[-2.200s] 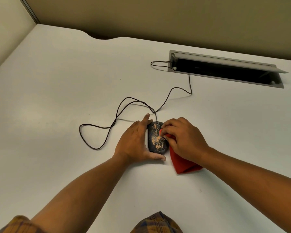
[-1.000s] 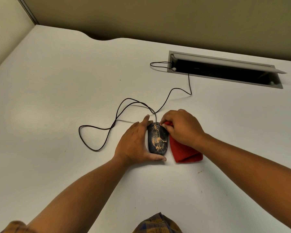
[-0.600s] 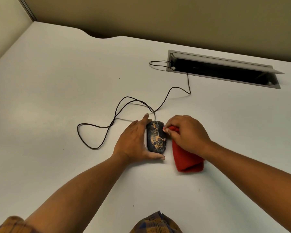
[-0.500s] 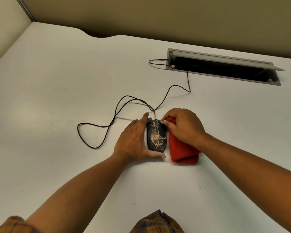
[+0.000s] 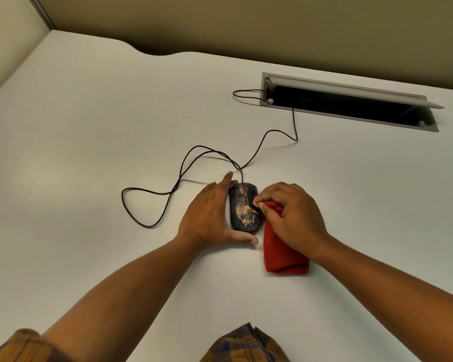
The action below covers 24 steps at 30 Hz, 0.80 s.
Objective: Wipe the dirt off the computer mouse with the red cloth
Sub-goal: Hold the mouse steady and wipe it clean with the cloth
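Note:
A black computer mouse (image 5: 243, 209) lies on the white desk, speckled with tan dirt that is thickest on its rear half. My left hand (image 5: 209, 214) cups its left side, fingers along the flank and thumb curled behind its rear. My right hand (image 5: 290, 218) grips a bunched red cloth (image 5: 280, 254) and presses its front tip against the mouse's right edge. The rest of the cloth trails back on the desk under my palm.
The mouse's black cable (image 5: 183, 176) loops left across the white desk (image 5: 89, 152) and runs back into an open grey cable hatch (image 5: 348, 103) at the far right. Beige partition walls stand behind and to the left.
My right hand has rubbed the red cloth back and forth along the mouse's right side and now sits slightly nearer me. My left hand has kept its hold on the mouse.

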Tool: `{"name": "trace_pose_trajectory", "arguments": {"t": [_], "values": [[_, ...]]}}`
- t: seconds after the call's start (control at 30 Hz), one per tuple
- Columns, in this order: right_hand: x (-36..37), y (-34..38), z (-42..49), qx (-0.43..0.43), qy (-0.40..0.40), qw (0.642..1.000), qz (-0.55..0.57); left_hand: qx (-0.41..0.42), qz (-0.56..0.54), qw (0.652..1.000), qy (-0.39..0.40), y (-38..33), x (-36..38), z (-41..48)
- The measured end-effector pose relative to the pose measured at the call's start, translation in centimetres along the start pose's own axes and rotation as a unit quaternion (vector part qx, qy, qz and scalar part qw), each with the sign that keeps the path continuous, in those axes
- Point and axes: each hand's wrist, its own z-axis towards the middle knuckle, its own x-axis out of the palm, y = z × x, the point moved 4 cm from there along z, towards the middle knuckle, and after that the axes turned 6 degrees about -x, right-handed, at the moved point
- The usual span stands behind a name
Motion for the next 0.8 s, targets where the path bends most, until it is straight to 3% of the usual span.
{"name": "trace_pose_trajectory", "arguments": {"t": [0.17,0.57,0.8], "values": [[0.6,0.7,-1.4,-0.058,0.012,0.994,-0.094,-0.002,-0.002,1.0,0.004,-0.1,-0.1,0.0],[0.3,1.3,-1.8,-0.11,-0.007,0.989,-0.097,0.002,-0.01,1.0,0.001,0.0,-0.1,0.0],[1.0,1.7,-2.4,-0.202,-0.008,0.972,-0.124,0.0,-0.01,1.0,0.0,0.0,-0.1,-0.1]]}}
